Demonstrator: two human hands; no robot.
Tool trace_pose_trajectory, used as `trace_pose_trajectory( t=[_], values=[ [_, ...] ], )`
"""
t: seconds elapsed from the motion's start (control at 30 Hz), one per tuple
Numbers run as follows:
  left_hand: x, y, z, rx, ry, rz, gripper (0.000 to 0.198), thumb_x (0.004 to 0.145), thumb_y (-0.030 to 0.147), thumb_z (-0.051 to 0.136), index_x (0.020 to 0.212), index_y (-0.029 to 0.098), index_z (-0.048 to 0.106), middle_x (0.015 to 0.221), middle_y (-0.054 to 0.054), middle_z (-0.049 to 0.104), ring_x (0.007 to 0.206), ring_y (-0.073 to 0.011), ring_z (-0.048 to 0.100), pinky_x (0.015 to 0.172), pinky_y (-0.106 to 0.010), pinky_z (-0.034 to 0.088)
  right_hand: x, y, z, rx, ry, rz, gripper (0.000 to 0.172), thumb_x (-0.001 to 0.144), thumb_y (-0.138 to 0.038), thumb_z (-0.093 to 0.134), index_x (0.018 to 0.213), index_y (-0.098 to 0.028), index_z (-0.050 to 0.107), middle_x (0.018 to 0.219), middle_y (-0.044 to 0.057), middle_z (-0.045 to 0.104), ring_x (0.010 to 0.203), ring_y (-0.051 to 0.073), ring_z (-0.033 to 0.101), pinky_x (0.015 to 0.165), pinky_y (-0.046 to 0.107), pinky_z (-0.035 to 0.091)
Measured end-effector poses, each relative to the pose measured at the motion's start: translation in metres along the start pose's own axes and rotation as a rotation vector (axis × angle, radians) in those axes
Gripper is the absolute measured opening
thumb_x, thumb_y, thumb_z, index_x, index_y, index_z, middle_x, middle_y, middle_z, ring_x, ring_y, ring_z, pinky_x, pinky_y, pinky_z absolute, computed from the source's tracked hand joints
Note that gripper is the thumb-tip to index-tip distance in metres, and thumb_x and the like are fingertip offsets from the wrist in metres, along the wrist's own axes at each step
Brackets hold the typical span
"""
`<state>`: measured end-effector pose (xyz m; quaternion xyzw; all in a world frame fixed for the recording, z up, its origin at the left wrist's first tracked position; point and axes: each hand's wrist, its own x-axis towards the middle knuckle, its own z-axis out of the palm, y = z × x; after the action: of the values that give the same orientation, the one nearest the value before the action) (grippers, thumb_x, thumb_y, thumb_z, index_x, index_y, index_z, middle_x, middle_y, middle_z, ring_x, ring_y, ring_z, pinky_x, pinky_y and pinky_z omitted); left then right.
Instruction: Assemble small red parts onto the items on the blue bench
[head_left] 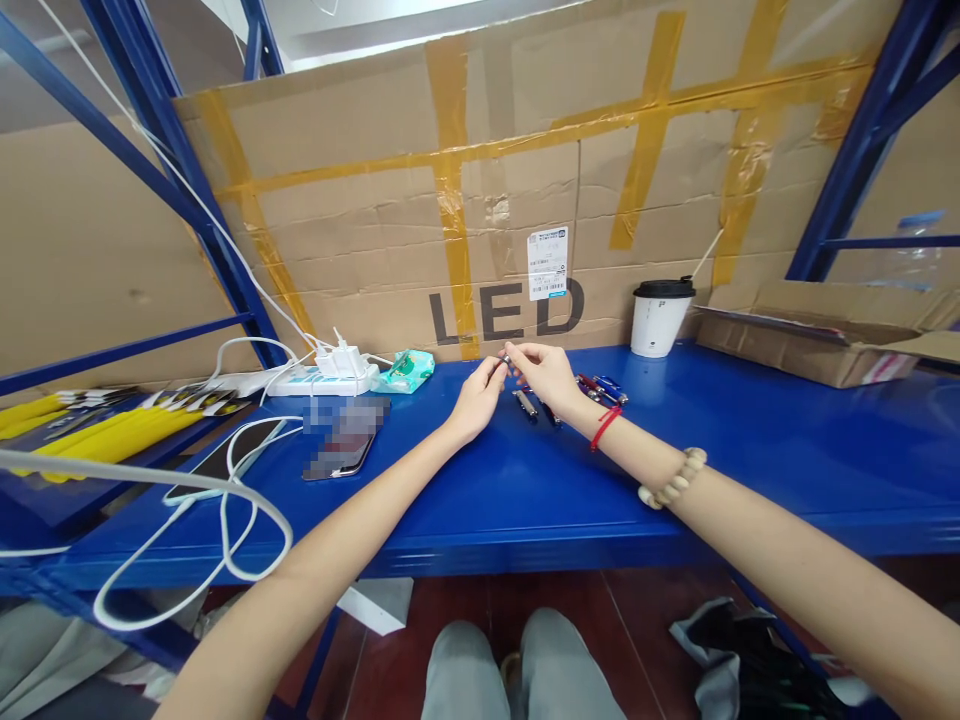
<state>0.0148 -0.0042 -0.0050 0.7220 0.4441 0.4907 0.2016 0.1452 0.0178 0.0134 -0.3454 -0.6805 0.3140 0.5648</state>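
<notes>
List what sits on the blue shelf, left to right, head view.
Yellow-handled tools → phone → power strip → teal pack → left hand → right hand → paper cup → flat carton.

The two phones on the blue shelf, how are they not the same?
The left phone has a white cable running to it; the right phone shows none. The left phone lies nearer the shelf edge and more slanted; the right phone lies closer to the hands. Both lie flat, screens dark.
</notes>
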Motion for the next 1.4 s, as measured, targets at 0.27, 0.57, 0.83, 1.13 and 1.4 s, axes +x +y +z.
trace_pose_trajectory(
  t=[0.27,0.57,0.83,1.13,1.4],
  values=[
    [0.001,-0.015,-0.023,0.669,-0.388,0.275,0.025,0.088,0.022,0.045,0.101,0.021,0.066,0.095,-0.007,0.050,0.091,-0.0193,0.047,0.087,-0.034,0.039,0.006,0.015,-0.009,-0.111,0.167,-0.016,0.050,0.078,-0.059,0.051,0.079,-0.013,0.071,0.072,0.007,0.068,0.057,0.014,0.055,0.053,0.026,0.043],
    [-0.004,-0.003,-0.022,0.840,-0.268,0.064,0.038,0.081,0.013,0.042,0.110,0.022,0.067,0.103,-0.008,0.054,0.091,-0.0206,0.056,0.083,-0.033,0.044,-0.002,0.009,-0.011,-0.635,-0.085,-0.080,0.032,0.086,-0.042,0.051,0.075,-0.020,0.072,0.082,0.005,0.072,0.077,0.019,0.063,0.062,0.025,0.040],
    [-0.006,0.002,-0.015,0.783,-0.185,-0.111,0.032,0.076,0.025,0.054,0.106,0.023,0.064,0.083,-0.006,0.064,0.087,-0.0243,0.060,0.076,-0.032,0.045,-0.007,0.003,-0.008,-0.858,-0.287,-0.012,0.023,0.083,-0.041,0.058,0.079,-0.025,0.074,0.083,0.003,0.072,0.077,0.018,0.063,0.054,0.024,0.035],
    [-0.002,-0.004,-0.003,0.214,-0.044,-0.333,0.034,0.074,0.007,0.041,0.104,0.016,0.056,0.056,0.000,0.060,0.070,-0.0190,0.061,0.071,-0.029,0.044,-0.007,0.010,-0.009,-0.871,-0.251,-0.102,0.025,0.085,-0.033,0.054,0.099,-0.022,0.070,0.099,0.007,0.069,0.089,0.018,0.061,0.068,0.024,0.042],
    [0.006,-0.011,-0.009,-0.019,0.335,-0.505,0.020,0.074,0.010,0.043,0.089,0.018,0.054,0.086,-0.005,0.064,0.084,-0.0157,0.059,0.076,-0.027,0.043,-0.015,-0.002,0.002,-0.868,-0.458,-0.100,0.019,0.080,-0.030,0.061,0.094,-0.024,0.073,0.098,0.007,0.066,0.092,0.022,0.058,0.077,0.030,0.041]
  ],
)
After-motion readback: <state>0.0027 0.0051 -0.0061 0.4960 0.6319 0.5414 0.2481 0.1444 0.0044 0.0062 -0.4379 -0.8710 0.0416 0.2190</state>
